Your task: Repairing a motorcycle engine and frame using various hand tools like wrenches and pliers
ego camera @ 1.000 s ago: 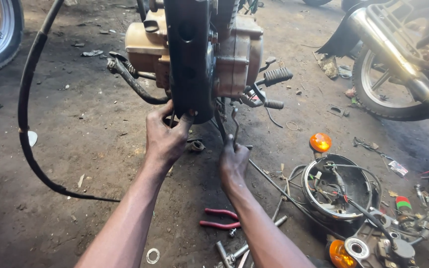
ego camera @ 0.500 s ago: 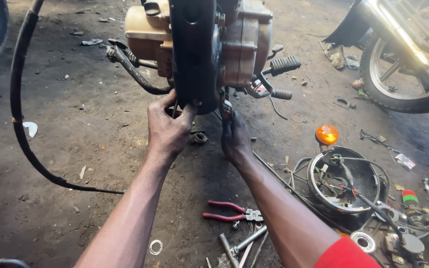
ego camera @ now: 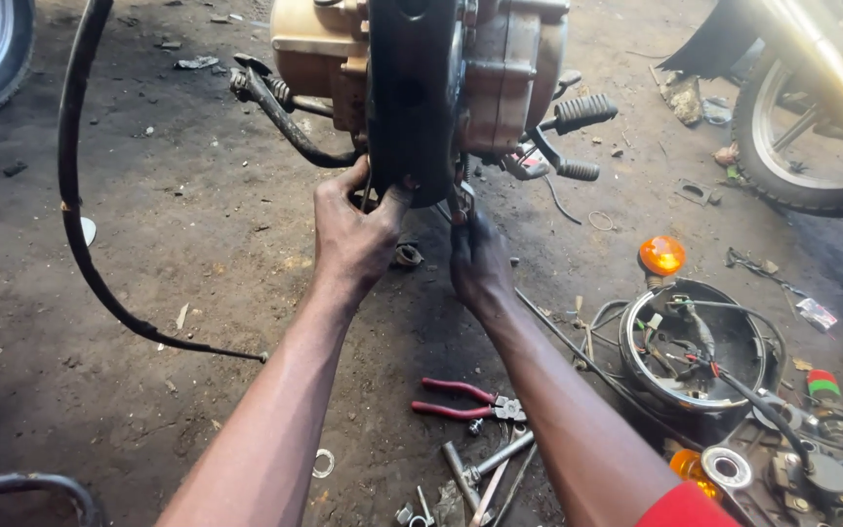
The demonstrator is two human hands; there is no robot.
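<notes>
Motorcycle engine [ego camera: 421, 68] stands on dirt ground [ego camera: 148, 293], top centre of head view, black cover plate [ego camera: 412, 107] facing camera.

Head view: left hand [ego camera: 353, 239] curled tight on plate's lower edge, thumb and fingers pinching it, seemingly to steady it. Right hand [ego camera: 480, 263] reaches under engine base near wires; its fingers hidden, cannot tell grip. Red-handled pliers [ego camera: 461, 400] and spanners [ego camera: 485, 468] lie near forearms, within reach. Headlamp shell [ego camera: 700, 342] with loose wiring, orange indicator [ego camera: 662, 256] sit to right.

left hand [ego camera: 353, 234] grips black frame [ego camera: 412, 98] | right hand [ego camera: 480, 263] beneath engine [ego camera: 500, 68] | pliers [ego camera: 465, 400] on ground
</notes>
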